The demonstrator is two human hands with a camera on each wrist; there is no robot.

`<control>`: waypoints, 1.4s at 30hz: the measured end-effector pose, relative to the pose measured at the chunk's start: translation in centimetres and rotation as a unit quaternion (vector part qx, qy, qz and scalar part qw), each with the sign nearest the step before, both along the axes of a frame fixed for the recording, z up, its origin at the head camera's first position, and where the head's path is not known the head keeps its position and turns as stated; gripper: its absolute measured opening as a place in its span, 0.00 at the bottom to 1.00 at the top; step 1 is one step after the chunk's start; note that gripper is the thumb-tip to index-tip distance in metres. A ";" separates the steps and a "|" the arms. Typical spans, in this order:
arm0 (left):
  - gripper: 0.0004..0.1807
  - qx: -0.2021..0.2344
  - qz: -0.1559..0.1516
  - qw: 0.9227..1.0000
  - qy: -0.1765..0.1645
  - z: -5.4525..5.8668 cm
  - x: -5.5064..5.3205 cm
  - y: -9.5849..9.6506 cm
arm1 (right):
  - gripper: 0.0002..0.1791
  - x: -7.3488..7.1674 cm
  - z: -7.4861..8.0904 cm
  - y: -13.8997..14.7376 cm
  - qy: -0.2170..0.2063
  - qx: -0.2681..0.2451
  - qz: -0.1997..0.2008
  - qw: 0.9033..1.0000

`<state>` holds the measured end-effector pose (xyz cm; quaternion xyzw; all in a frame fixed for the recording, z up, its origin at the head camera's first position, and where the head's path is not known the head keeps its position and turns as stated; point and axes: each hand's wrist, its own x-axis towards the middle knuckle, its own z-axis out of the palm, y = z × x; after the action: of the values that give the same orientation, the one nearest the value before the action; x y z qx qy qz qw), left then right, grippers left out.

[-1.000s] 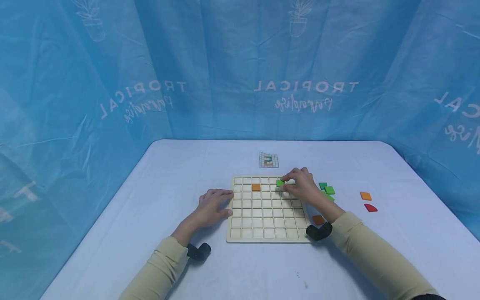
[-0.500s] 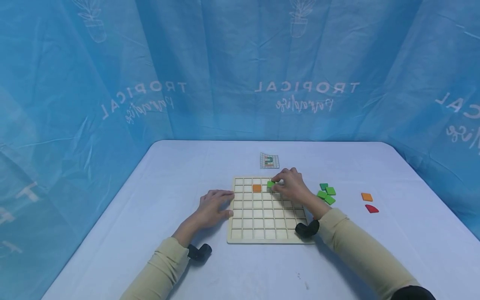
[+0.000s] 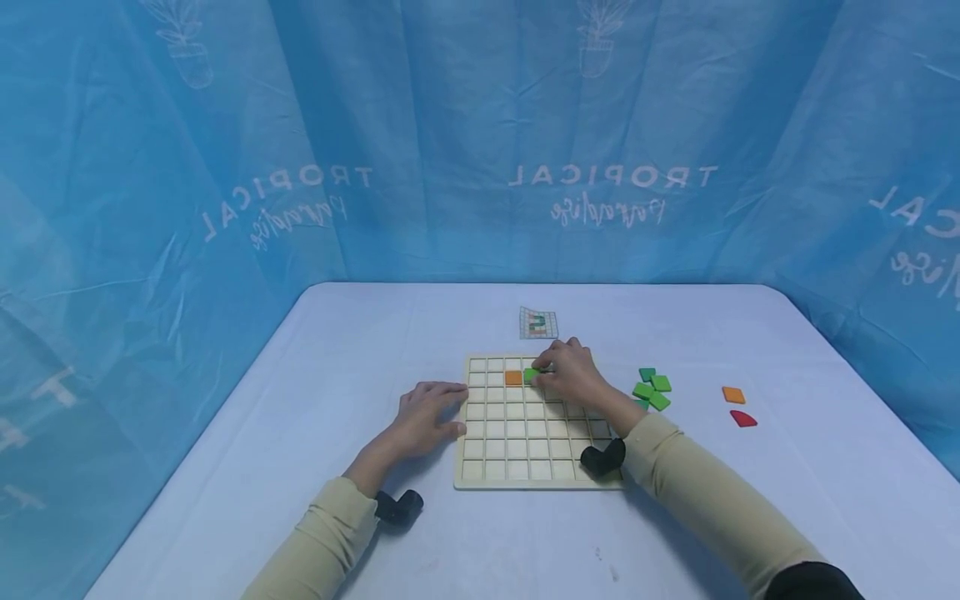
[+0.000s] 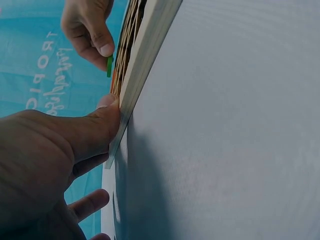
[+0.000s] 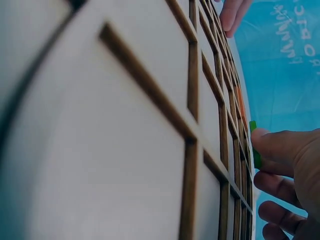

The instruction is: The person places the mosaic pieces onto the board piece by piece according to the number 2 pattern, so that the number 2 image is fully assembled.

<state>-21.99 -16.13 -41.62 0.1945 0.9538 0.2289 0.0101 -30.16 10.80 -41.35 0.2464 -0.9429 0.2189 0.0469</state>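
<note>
A pale wooden grid board (image 3: 495, 447) lies on the table with an orange square tile (image 3: 513, 378) in one of its upper cells. My right hand (image 3: 573, 375) pinches a green square tile (image 3: 530, 376) between thumb and fingers, over the cell just right of the orange one. The right wrist view shows this green tile (image 5: 255, 145) on edge, close to the grid. At the board's left edge my left hand (image 3: 427, 415) rests with fingers fairly straight. In the left wrist view its thumb (image 4: 107, 112) presses the board's edge and the other fingers spread away.
Several green tiles (image 3: 651, 389) lie in a cluster right of the board, partly behind the right forearm. Farther right are an orange tile (image 3: 733, 395) and a red quarter-round piece (image 3: 743, 418). A small patterned card (image 3: 538, 323) lies beyond the board. Blue curtains surround the table.
My right hand has carried the green tile leftward across the board's upper rows, until beside the orange tile. The left hand has stayed at the board's edge.
</note>
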 end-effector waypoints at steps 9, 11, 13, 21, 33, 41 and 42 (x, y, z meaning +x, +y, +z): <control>0.29 0.000 -0.001 1.000 0.001 -0.1 0.0 0.0 | 0.13 0.0 -0.5 -0.3 0.004 0.023 -0.008 1.000; 0.29 -0.001 -0.003 1.000 0.002 -0.1 0.0 0.0 | 0.13 -0.1 -0.6 -0.2 0.005 0.021 -0.006 1.000; 0.29 0.003 -0.007 1.000 0.005 0.0 0.0 0.0 | 0.13 -0.1 -0.6 -0.2 0.009 0.020 -0.004 1.000; 0.29 0.010 -0.020 1.000 0.012 0.0 0.0 -0.1 | 0.14 -0.2 -0.8 0.0 0.012 0.016 0.004 1.000; 0.29 0.014 -0.028 0.999 0.018 0.0 0.0 -0.2 | 0.15 0.3 -0.7 0.1 0.021 0.012 0.005 1.000; 0.29 0.007 -0.022 1.000 0.015 0.1 0.0 -0.1 | 0.15 0.8 0.1 1.1 0.024 -0.029 0.008 0.999; 0.29 0.007 -0.021 1.000 0.014 0.1 0.0 -0.1 | 0.15 0.9 0.3 1.3 0.021 -0.037 0.007 0.999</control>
<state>-22.02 -16.28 -41.50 0.2183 0.9478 0.2324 0.0001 -29.25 12.07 -41.08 0.2558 -0.9311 0.2492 0.0738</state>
